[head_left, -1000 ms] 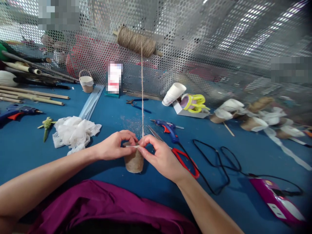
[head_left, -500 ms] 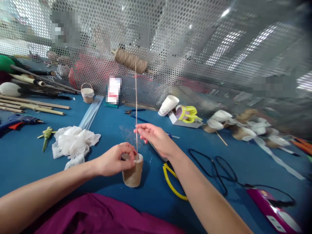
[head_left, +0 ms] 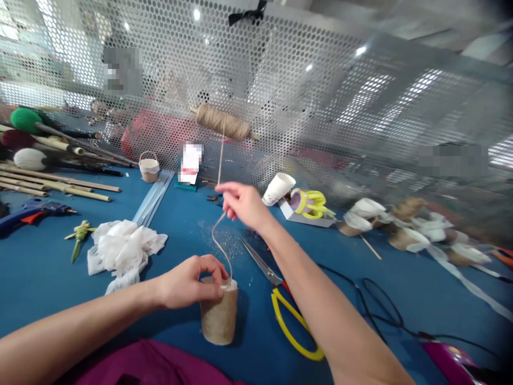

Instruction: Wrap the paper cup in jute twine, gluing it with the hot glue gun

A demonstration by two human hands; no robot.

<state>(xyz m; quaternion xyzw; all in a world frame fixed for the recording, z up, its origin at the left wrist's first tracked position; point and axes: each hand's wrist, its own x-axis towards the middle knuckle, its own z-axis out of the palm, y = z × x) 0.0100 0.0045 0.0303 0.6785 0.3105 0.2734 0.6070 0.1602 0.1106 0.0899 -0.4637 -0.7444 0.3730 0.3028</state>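
Note:
A small twine-wrapped cup (head_left: 219, 316) stands on the blue table (head_left: 48, 278) close to me. My left hand (head_left: 191, 281) is closed on its rim, pinning the twine end there. My right hand (head_left: 240, 204) is raised above the table and pinches the jute twine (head_left: 218, 240), which hangs in a slack loop down to the cup. Above the hand the twine runs up to a spool (head_left: 222, 122) mounted on the perforated metal screen (head_left: 280, 96).
Yellow-handled scissors (head_left: 280, 299) lie just right of the cup. White netting (head_left: 122, 248), bamboo sticks (head_left: 56, 184) and a blue glue gun (head_left: 28, 214) lie left. Paper cups (head_left: 278, 188), wrapped cups (head_left: 401, 224), a black cable (head_left: 372, 305) and a magenta device (head_left: 452, 358) lie right.
My right hand left the cup rim, rose along the twine and now pinches it higher up. The twine below it went from taut to a slack loop. The camera tilted upward.

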